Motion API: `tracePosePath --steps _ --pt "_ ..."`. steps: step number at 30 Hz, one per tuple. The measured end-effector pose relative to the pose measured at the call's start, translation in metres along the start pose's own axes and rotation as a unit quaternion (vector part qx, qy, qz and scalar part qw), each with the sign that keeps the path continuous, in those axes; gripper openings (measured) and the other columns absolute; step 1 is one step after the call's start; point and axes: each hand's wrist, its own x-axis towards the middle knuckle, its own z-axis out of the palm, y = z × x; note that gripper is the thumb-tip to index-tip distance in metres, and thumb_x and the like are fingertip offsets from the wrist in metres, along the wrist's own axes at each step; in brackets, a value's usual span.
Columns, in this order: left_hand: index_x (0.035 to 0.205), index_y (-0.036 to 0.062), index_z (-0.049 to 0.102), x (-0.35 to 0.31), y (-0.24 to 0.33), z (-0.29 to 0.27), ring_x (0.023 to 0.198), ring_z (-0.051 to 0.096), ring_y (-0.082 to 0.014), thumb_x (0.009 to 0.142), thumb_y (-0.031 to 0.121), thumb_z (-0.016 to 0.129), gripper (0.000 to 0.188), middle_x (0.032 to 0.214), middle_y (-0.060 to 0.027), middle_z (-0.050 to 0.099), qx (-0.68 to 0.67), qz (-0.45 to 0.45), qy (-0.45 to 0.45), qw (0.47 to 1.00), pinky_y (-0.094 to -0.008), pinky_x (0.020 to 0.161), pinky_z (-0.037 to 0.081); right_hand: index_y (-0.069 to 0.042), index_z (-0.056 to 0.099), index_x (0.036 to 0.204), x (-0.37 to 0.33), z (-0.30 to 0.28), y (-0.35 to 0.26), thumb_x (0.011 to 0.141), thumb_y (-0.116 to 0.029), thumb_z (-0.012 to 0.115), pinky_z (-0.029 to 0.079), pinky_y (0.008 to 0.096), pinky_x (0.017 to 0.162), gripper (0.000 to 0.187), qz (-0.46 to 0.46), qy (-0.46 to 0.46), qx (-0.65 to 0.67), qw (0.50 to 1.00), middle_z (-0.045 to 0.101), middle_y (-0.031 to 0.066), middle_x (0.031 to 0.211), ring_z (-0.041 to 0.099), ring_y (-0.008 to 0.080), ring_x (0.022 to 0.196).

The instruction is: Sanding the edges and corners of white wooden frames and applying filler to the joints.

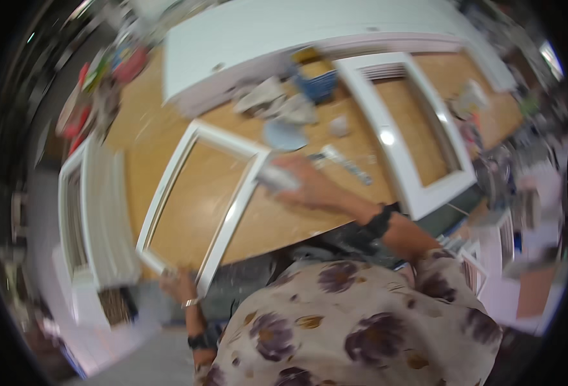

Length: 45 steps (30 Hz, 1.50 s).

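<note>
The left hand grips the white frame's corner at seven o'clock; the right hand holds a pale block pressed on its two o'clock rail.

Second white frame, blue tub

blue-and-yellow box on table, blurred
</note>
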Motion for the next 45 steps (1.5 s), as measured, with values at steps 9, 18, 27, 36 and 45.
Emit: tracePosePath --steps 9,18,27,36,45 --pt "0.123 -0.0104 0.047 -0.050 0.043 -0.050 0.101 0.062 -0.0319 0.097 0.039 0.056 0.056 0.110 -0.0234 0.061 -0.499 -0.317 -0.127 0.796 -0.0413 0.089 0.050 -0.014 0.052 0.132 0.046 0.099 -0.012 0.068 -0.022 0.076 0.037 0.0464 0.104 0.068 -0.033 -0.115 -0.111 0.987 0.052 0.0205 0.127 0.047 0.0402 0.119" --pt "0.132 -0.0036 0.043 -0.051 0.026 -0.058 0.114 0.060 -0.0308 0.104 0.037 0.038 0.050 0.125 -0.0192 0.058 -0.760 -0.316 -0.330 0.462 -0.0445 0.098 0.049 -0.018 0.058 0.125 -0.004 0.248 -0.120 0.066 -0.028 0.079 0.037 0.0484 0.104 0.063 -0.291 -0.323 0.047 0.899 0.053 0.0199 0.127 0.049 0.0386 0.120" --pt "0.125 -0.0046 0.047 -0.036 0.016 -0.048 0.095 0.060 -0.0319 0.095 0.020 0.060 0.041 0.110 -0.0170 0.061 -0.473 -0.214 -0.116 0.847 -0.0440 0.087 0.048 -0.015 0.061 0.121 0.082 0.040 0.063 0.073 -0.028 0.076 0.043 0.0456 0.093 0.052 0.084 0.017 -0.264 0.961 0.061 0.0138 0.116 0.055 0.0357 0.109" --pt "0.115 0.0008 0.050 -0.053 0.153 -0.086 0.103 0.052 -0.0403 0.070 0.023 0.081 0.059 0.108 -0.0201 0.053 -0.060 0.225 -0.144 0.962 -0.0473 0.092 0.043 -0.019 0.053 0.131 -0.016 0.075 -0.023 0.071 -0.028 0.079 0.036 0.0473 0.103 0.066 -0.074 -0.135 -0.130 0.980 0.049 0.0144 0.132 0.047 0.0338 0.122" --pt "0.104 0.0041 0.056 -0.045 0.175 -0.108 0.096 0.062 -0.0414 0.071 0.039 0.079 0.054 0.090 -0.0244 0.067 0.118 0.220 -0.204 0.947 -0.0453 0.088 0.049 -0.021 0.054 0.130 -0.030 0.046 -0.006 0.072 -0.029 0.079 0.035 0.0482 0.102 0.063 0.050 0.026 -0.124 0.991 0.047 0.0137 0.134 0.045 0.0350 0.122"
